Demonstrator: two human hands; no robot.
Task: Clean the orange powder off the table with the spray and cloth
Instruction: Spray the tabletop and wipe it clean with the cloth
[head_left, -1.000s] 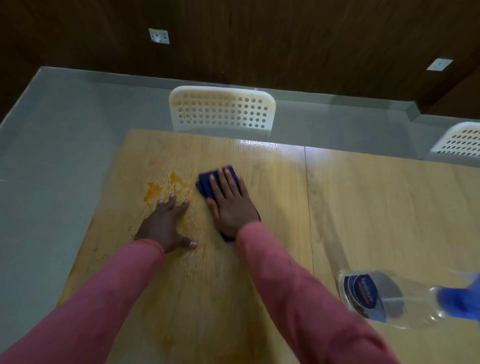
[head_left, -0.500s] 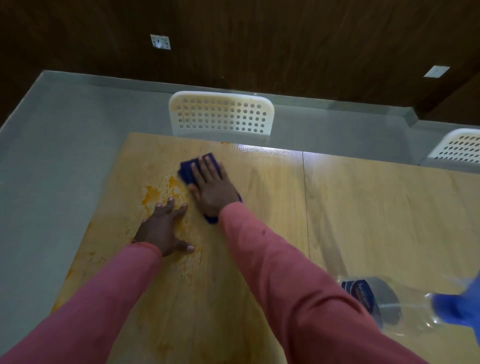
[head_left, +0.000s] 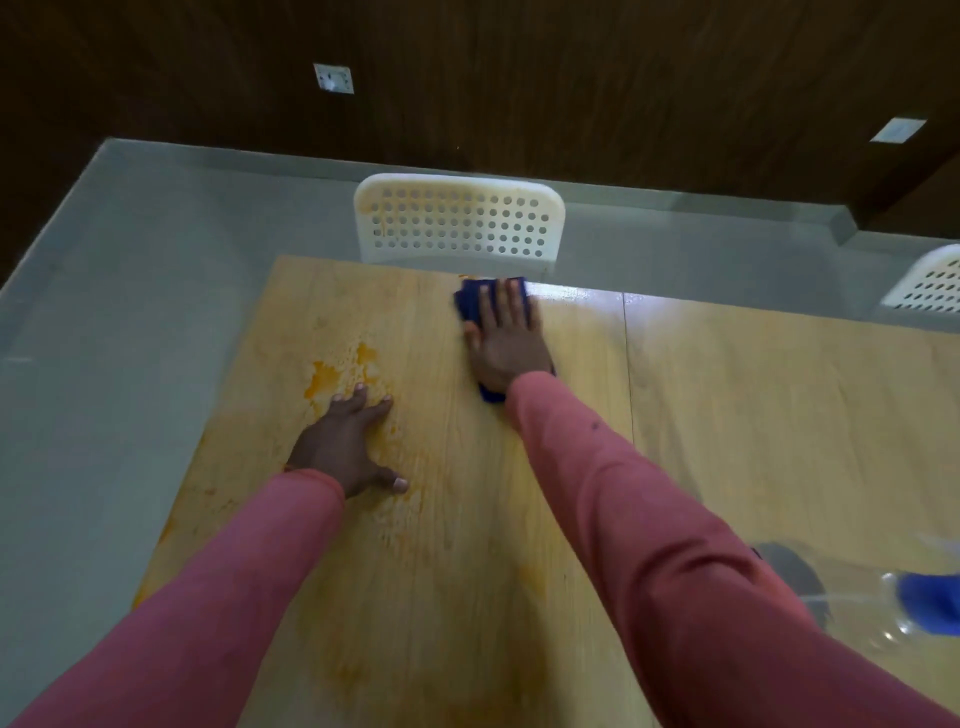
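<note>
Right hand (head_left: 506, 340) flat, fingers straight, presses blue cloth (head_left: 470, 304) at counter (head_left: 779, 415) far edge. Left hand (head_left: 343, 441) spread, braces beside orange powder (head_left: 332, 376) near left edge. Spray bottle (head_left: 883, 603), blurred, probably lying near right edge. Keep pressure even, overlap strokes toward residue.

meeting room: tables (head_left: 779, 415), perforated chairs (head_left: 460, 223)

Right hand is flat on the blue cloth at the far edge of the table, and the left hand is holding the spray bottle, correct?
Not quite. In the head view the left hand holds nothing; it lies flat on the table beside the orange powder. The spray bottle lies by itself at the right. The right hand does press the blue cloth.
</note>
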